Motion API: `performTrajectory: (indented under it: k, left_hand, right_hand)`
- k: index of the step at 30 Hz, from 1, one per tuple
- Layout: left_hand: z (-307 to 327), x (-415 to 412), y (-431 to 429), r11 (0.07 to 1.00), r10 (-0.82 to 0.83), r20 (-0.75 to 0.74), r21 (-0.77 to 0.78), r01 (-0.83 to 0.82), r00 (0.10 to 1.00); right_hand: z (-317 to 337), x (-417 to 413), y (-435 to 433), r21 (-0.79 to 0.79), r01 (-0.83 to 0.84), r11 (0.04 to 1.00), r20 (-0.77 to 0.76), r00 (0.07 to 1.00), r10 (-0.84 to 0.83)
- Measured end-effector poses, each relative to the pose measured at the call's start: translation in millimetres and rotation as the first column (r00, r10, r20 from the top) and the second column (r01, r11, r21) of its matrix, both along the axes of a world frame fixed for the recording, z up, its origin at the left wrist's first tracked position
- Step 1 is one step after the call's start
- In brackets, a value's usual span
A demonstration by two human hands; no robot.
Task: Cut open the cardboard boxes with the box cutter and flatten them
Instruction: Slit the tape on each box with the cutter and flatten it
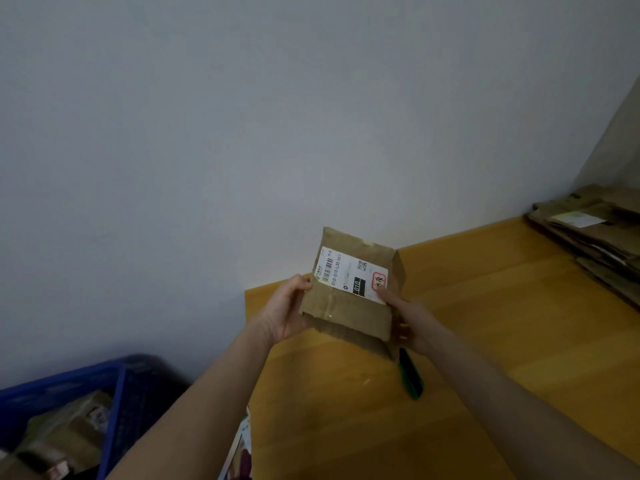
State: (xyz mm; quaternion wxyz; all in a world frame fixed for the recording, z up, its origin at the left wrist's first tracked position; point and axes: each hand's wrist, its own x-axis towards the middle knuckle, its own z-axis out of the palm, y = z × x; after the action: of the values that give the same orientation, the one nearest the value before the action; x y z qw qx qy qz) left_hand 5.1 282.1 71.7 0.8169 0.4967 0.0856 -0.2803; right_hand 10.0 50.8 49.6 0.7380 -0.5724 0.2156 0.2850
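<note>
I hold a small cardboard box [346,317] between both hands, over the counter [519,341], probably to turn it and find the taped seam. My left hand [289,308] grips its left edge, thumb on the front, fingers curled behind. My right hand [403,318] holds the right side, thumb pressed on the white shipping label [349,275], fingers tucked under.

The box is squat, dull brown corrugated board, creased and a little crushed, with glossy tape across the front. Its lower flap looks loose.

The green box cutter [410,377] lies on the smooth yellow wood just nearer me than my right hand, within easy reach. Well to the right of that hand sits a stack of flattened cardboard [595,237]. Below my left forearm, a blue crate [117,393] holds more boxes.
</note>
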Motion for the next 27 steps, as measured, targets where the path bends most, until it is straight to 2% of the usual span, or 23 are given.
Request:
performTrajectory:
  k: [2, 5, 9, 11, 14, 16, 19, 22, 25, 27]
  left_hand:
    - [-2.2, 0.8, 0.2, 0.986, -0.010, -0.010, 0.165, 0.012, 1.000]
    - [-11.9, 1.2, -2.3, 0.900, 0.158, -0.018, 0.415, -0.136, 0.987]
    - [-45.2, -5.8, -6.7, 0.745, 0.327, 0.047, 0.602, -0.288, 0.944]
    - [-64.0, -11.2, -10.1, 0.673, 0.346, 0.076, 0.674, -0.304, 0.935]
    - [-88.5, -26.1, -12.9, 0.575, 0.336, 0.079, 0.772, -0.271, 0.938]
    - [-102.4, -37.3, -12.0, 0.446, 0.286, 0.093, 0.868, -0.219, 0.954]
    - [-123.6, -51.9, -8.2, 0.247, 0.153, 0.092, 0.961, -0.128, 0.984]
    - [-148.9, -59.5, -4.7, 0.038, -0.117, 0.124, 0.992, -0.120, 0.985]
    - [-176.5, -55.5, -9.6, -0.137, -0.455, 0.017, 0.986, -0.089, 0.891]
    - [-188.6, -50.0, -16.2, -0.205, -0.530, -0.075, 0.978, -0.041, 0.845]
  right_hand:
    - [-10.2, 2.7, 3.7, -0.132, 0.050, 0.990, 0.069, 0.997, -0.041]
    - [-17.5, 3.5, 7.2, -0.315, 0.103, 0.943, 0.118, 0.991, -0.068]
    - [-26.3, -1.2, 15.6, -0.422, 0.122, 0.898, 0.193, 0.980, -0.043]
    - [-35.4, -3.8, 21.9, -0.497, 0.131, 0.858, 0.232, 0.973, -0.015]
    - [-58.1, -6.5, 31.1, -0.616, 0.049, 0.786, 0.199, 0.975, 0.095]
    - [-76.8, -7.9, 36.5, -0.700, -0.052, 0.712, 0.123, 0.974, 0.192]
    - [-96.9, -9.4, 45.2, -0.818, -0.183, 0.545, -0.008, 0.952, 0.307]
    - [-114.6, -11.5, 55.6, -0.902, -0.236, 0.363, -0.074, 0.910, 0.408]
    - [-131.5, -15.6, 63.0, -0.952, -0.226, 0.204, -0.098, 0.862, 0.498]
    - [-141.0, -18.2, 64.4, -0.972, -0.226, 0.064, -0.147, 0.798, 0.585]
